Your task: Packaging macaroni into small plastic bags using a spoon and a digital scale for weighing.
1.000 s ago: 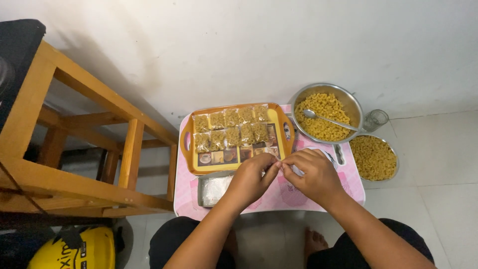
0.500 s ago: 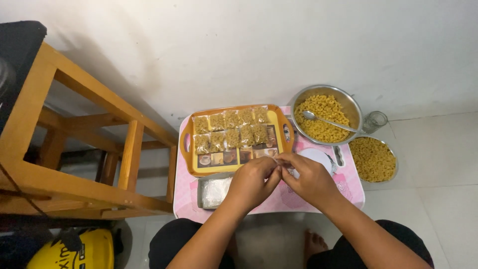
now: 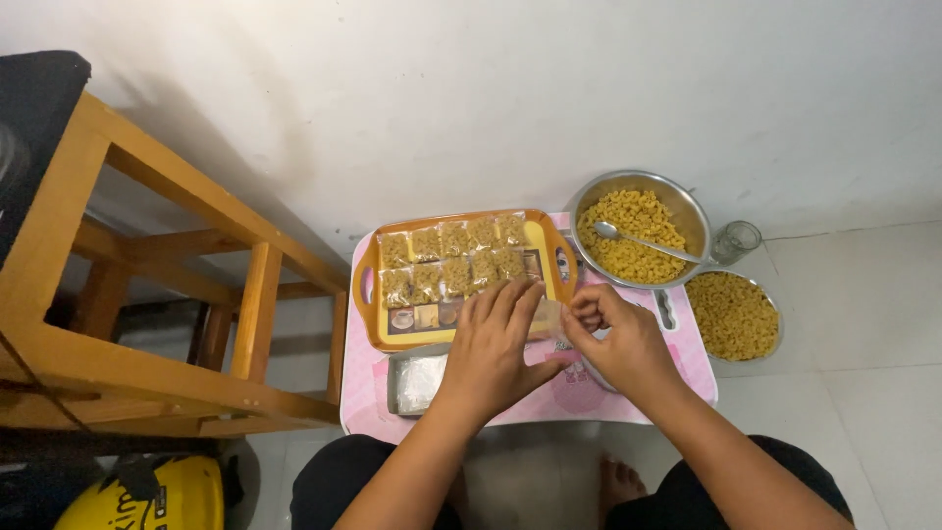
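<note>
Now | both hands [image 3: 559, 339] pinch clear plastic packet [image 3: 546, 319] | orange rectangular tray [image 3: 461, 334] beside

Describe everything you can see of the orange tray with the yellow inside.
The tray is a rectangle with rounded corners, an orange rim, a yellow floor and a cut-out handle at each short end; it looks like plastic. It lies flat on the pink table, near the wall. Two rows of small clear packets of yellowish snack fill most of it, leaving a strip of pictures on the floor showing at the near edge. The left hand covers its near right corner, where both hands hold a small clear packet.
</note>
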